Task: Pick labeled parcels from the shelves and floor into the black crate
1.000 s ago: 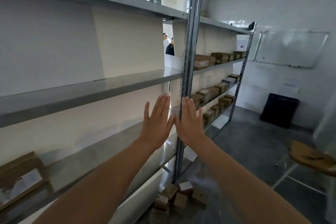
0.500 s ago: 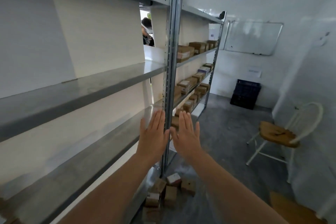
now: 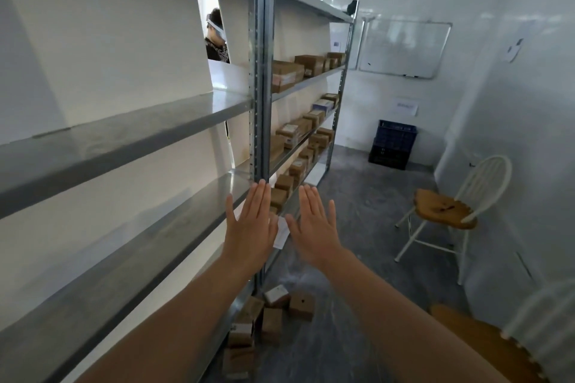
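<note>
My left hand (image 3: 250,227) and my right hand (image 3: 315,227) are stretched out in front of me, flat, fingers straight, holding nothing. They hover before the metal shelf upright (image 3: 263,102). Several brown cardboard parcels (image 3: 287,74) with white labels sit on the far shelf unit's levels. More small parcels (image 3: 277,297) lie on the floor at the foot of the upright. The black crate (image 3: 392,144) stands on the floor against the far wall, well beyond my hands.
The near grey shelves (image 3: 109,140) on the left hold nothing in view. A white chair with a wooden seat (image 3: 445,211) stands at the right, another chair (image 3: 485,348) at the bottom right. A person (image 3: 214,37) is visible behind the shelving. A whiteboard (image 3: 404,50) hangs on the far wall.
The view has swung right and down, bringing the crate and chair further in. My hands have moved slightly apart and stay flat and empty.
</note>
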`<state>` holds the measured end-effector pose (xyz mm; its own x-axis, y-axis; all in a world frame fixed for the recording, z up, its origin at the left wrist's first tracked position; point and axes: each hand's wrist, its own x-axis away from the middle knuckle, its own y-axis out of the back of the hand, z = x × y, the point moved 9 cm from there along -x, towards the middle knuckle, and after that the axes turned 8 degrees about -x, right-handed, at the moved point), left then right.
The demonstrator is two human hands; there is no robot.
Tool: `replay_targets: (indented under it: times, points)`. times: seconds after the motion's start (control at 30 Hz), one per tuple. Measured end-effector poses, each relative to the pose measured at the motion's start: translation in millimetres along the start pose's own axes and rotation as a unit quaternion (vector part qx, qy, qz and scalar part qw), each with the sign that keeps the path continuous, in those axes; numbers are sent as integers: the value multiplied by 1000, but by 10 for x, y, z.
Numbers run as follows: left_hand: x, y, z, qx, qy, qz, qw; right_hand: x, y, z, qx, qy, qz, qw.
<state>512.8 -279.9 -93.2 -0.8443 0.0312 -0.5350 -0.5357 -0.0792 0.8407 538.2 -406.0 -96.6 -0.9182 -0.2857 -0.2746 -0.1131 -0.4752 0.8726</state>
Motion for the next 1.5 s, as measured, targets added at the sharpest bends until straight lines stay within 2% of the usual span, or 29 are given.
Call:
replay_targets:
  times: [0.2, 0.37, 0.67, 0.9, 1.13, 1.5]
  points:
    - [-234, 37, -521, 10, -14, -33, 999, -163, 153, -390, -19, 5, 4, 1000]
    - [-522, -105, -977, 10, -20, -19, 1000, -299, 303, -834, 10, 25, 1, 1000]
    - [-928, -445, -1799, 16, -19, 13, 1000, -416, 515, -2030, -5, -48, 10, 999]
    - [-1053, -613, -2253, 48, -49, 41, 997, -489, 581, -2445, -18, -76, 7, 997]
    - [-1269, -943, -2101, 41, -56, 53, 996, -861, 402, -2341, -11, -58, 10, 998]
    - [-1734, -1552, -1228, 75, -39, 75, 994, -1519, 49, -2242, 23, -81, 40, 996]
